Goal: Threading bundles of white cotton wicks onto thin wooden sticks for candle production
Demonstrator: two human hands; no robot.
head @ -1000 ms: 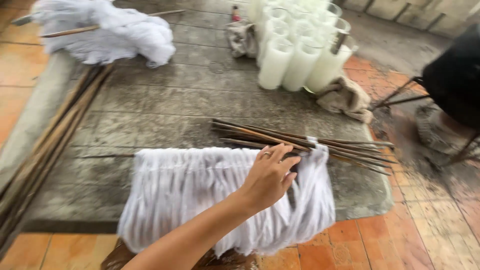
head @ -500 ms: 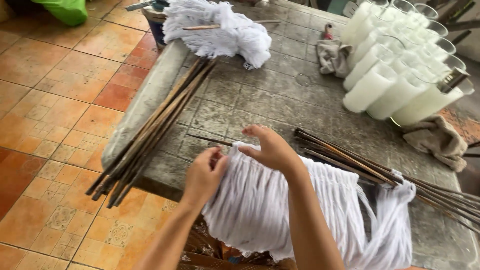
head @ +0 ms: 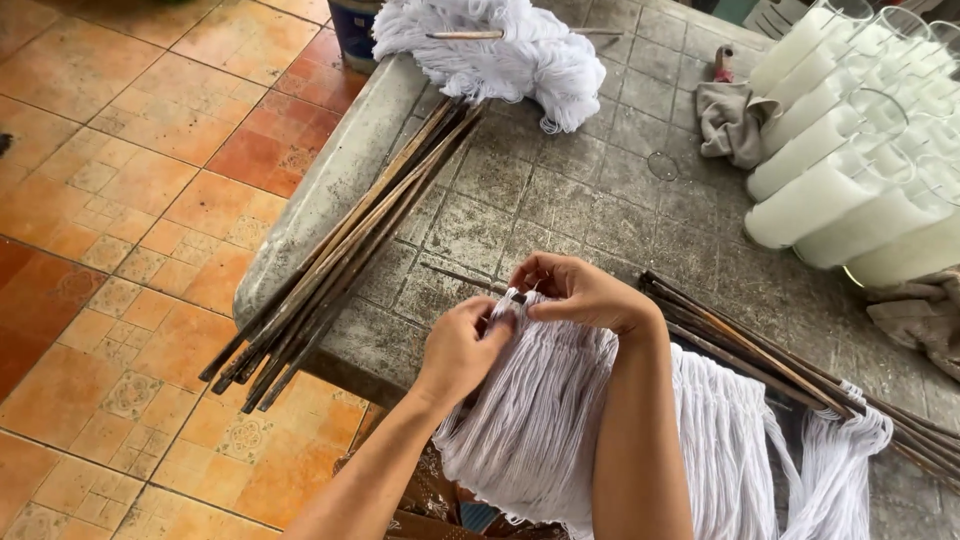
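A curtain of white strings [head: 560,410] hangs from a thin dark rod [head: 455,277] over the near edge of a grey stone slab [head: 540,190]. My left hand [head: 462,347] and my right hand [head: 575,290] meet at the left end of the row, fingers pinched on the topmost strings by the rod. A bundle of dark sticks [head: 770,355] lies on the slab just right of my right wrist, with more strings looped over it.
A long bundle of brown sticks [head: 345,255] lies along the slab's left edge. A heap of white string [head: 500,50] on a stick sits at the far end. White candles in glasses [head: 860,170] stand at right, with grey rags [head: 730,115] nearby. Orange tiled floor lies left.
The view swung left and down. My left hand came in and both hands moved to the left end of the string row, closing on the strings there.
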